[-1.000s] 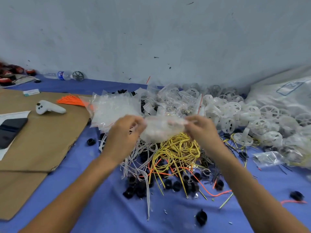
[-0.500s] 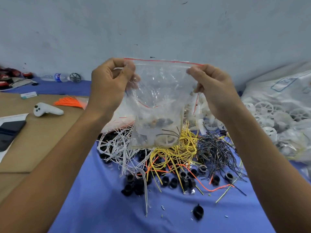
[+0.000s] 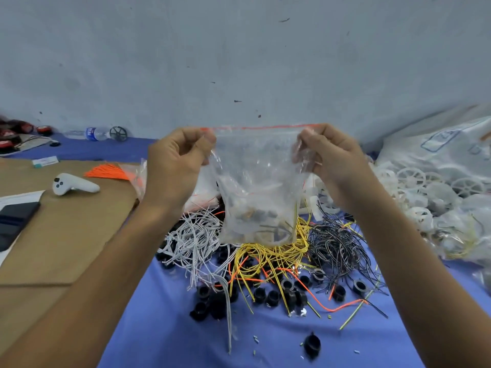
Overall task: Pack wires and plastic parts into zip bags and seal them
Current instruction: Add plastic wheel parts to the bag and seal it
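Observation:
A clear zip bag (image 3: 259, 181) with a red strip along its top hangs in the air above the table. My left hand (image 3: 176, 168) pinches its top left corner and my right hand (image 3: 333, 163) pinches its top right corner. Small parts and wires lie in the bag's bottom. Beneath it on the blue cloth (image 3: 170, 328) are white wires (image 3: 194, 240), yellow wires (image 3: 268, 256), black wires (image 3: 337, 245) and several black plastic rings (image 3: 265, 296). An orange wire (image 3: 329, 306) trails to the right.
White plastic wheels (image 3: 425, 187) and filled bags (image 3: 451, 144) pile up at the right. A cardboard sheet (image 3: 66, 229) at the left carries a white controller (image 3: 73, 184), orange wires (image 3: 109, 171) and a dark tablet (image 3: 14, 216). A water bottle (image 3: 93, 133) lies by the wall.
Both hands lifted the bag from the pile up into the air a second ago. Since half a second ago the bag hangs lower in view and is stretched wider.

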A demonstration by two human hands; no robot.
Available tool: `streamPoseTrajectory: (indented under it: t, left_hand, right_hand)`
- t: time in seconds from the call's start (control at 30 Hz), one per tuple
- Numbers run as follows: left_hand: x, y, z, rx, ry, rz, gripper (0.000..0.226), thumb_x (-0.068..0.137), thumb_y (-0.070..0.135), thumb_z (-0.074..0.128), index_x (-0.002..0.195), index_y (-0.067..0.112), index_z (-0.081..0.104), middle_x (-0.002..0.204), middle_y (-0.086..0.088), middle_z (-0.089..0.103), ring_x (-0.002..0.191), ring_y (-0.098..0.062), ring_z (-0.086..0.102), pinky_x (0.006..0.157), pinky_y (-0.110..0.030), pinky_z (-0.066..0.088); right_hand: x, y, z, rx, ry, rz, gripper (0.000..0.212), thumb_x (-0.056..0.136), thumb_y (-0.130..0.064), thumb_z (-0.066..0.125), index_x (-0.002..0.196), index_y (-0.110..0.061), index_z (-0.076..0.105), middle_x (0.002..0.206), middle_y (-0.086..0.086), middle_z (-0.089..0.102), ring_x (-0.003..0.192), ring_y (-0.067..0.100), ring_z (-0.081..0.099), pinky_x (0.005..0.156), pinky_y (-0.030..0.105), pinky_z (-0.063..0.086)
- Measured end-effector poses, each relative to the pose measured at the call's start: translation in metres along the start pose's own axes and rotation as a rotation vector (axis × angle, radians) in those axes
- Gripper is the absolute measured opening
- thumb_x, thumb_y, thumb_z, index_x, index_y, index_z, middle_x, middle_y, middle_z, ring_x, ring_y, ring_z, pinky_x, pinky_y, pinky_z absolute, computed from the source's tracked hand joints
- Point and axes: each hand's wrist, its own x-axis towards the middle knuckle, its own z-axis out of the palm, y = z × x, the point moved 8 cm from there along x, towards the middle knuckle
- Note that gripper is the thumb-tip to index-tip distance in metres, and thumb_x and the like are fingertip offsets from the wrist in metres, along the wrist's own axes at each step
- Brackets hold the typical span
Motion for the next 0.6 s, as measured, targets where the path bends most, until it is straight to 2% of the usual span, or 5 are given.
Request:
streamPoseTrajectory:
  t: [0.13,0.2,0.3,0.47,0.6]
  left_hand:
    - [-0.023,-0.021,0.01,0.036,-0.029,-0.027,0.011,0.095,0.027,0.064,0.087,0.021,0.069,0.07,0.009,0.065,0.065,-0.006,0.055,0.064,-0.019,0.049]
    - [-0.031,-0.029,0.018,0.11,-0.077,-0.038,0.013,0.098,0.03,0.06,0.089,0.023,0.066,0.07,0.008,0.062,0.064,-0.008,0.054,0.062,-0.028,0.049]
    - [-0.042,-0.04,0.03,0.205,-0.158,-0.079,0.012,0.101,0.032,0.053,0.09,0.029,0.059,0.065,0.007,0.058,0.062,-0.013,0.055,0.063,-0.04,0.05]
    - [-0.049,-0.036,0.038,0.217,-0.25,-0.049,0.012,0.101,0.038,0.051,0.095,0.03,0.057,0.065,0.011,0.061,0.057,-0.007,0.056,0.054,-0.017,0.042]
    - [-0.051,-0.034,0.036,0.206,-0.264,-0.056,0.013,0.1,0.04,0.052,0.094,0.031,0.058,0.064,0.008,0.061,0.057,-0.008,0.054,0.053,-0.017,0.04]
  right_hand:
    - [-0.009,0.02,-0.006,-0.111,0.029,0.054,0.012,0.09,-0.019,0.06,0.082,-0.016,0.068,0.079,0.006,0.068,0.068,0.018,0.059,0.063,0.032,0.05]
    - [-0.009,0.02,-0.003,-0.238,0.037,0.055,0.01,0.089,-0.014,0.06,0.086,-0.017,0.07,0.078,0.005,0.069,0.069,0.018,0.06,0.066,0.034,0.049]
    - [-0.005,0.006,0.023,-0.711,-0.109,-0.048,0.012,0.089,-0.034,0.063,0.09,-0.025,0.071,0.081,-0.009,0.071,0.076,0.008,0.065,0.074,0.033,0.054]
    - [-0.004,-0.009,0.083,-0.998,-0.38,-0.128,0.038,0.084,-0.067,0.054,0.088,-0.032,0.069,0.08,-0.015,0.068,0.077,0.0,0.062,0.07,0.027,0.051]
    - [0.001,-0.016,0.095,-1.039,-0.429,-0.149,0.025,0.084,-0.053,0.059,0.082,-0.03,0.068,0.073,-0.017,0.066,0.071,-0.002,0.059,0.067,0.022,0.048]
